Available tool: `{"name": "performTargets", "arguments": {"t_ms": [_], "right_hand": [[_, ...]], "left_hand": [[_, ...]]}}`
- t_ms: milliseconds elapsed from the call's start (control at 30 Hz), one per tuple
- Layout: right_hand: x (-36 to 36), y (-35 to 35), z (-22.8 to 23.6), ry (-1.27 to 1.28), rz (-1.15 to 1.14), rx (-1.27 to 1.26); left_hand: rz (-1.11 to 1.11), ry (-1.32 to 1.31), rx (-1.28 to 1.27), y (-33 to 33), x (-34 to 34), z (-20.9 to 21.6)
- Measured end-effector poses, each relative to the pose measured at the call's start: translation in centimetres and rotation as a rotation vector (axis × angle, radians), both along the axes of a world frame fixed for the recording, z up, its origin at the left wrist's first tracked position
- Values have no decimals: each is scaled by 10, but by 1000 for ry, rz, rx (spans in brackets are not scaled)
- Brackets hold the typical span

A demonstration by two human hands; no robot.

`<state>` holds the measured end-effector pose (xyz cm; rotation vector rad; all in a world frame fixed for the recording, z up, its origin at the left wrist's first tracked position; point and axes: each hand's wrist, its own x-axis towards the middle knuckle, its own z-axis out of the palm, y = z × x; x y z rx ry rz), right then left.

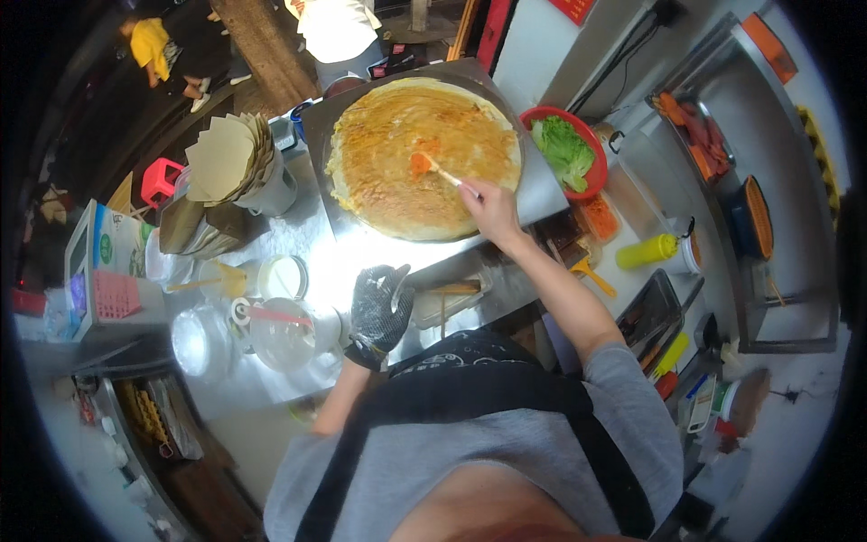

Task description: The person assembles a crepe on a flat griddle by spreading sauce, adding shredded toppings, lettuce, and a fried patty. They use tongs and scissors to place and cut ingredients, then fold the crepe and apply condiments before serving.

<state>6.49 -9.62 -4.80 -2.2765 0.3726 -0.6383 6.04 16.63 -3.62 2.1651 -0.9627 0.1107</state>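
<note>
The right hand (492,215) grips a brush (439,169) on a pancake (393,135), far centre, beyond the steel counter (312,237); whether the gloved left hand (379,312) is closed, I can't tell. Lettered red sign (574,8), far right.

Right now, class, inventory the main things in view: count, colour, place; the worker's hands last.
Pancake: one, golden, on griddle
Griddle: one, grey, under pancake
Brush: one, pale handle, orange tip, on pancake
Basin: one, red, right of griddle
Lettuce: one pile, green, in basin
Paper sleeves: several, tan, left of griddle
Counter: one, silver, left of griddle
Tree trunk: one, brown, upper left
People: at least two, yellow and white tops, upper left
Right hand: one, bare, holding brush
Left hand: one, black-gloved, over counter
</note>
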Motion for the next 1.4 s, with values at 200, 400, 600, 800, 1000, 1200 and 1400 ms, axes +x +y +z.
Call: {"name": "performTargets", "arguments": {"t_ms": [200,400,600,800,1000,1200,1400], "right_hand": [[24,-9,-8,-4,-168,-28],[13,26,-7,-12,16,23],[15,-18,-34,-56,-363,208],[4,-49,-30,-134,-422,749],[-73,-101,-6,-338,-380,1201],[-216,-206,-77,-63,-998,759],[-268,-260,-145,97,-731,903]], "left_hand": [[-32,45,-13,4,5,3],[-12,42,-10,14,8,-1],[-43,50,-18,17,7,-3],[-77,40,0,10,4,1],[-19,-92,63,-2,-8,0],[-43,23,120,-32,-34,-2],[-255,-85,212,-133,-72,24]]}}
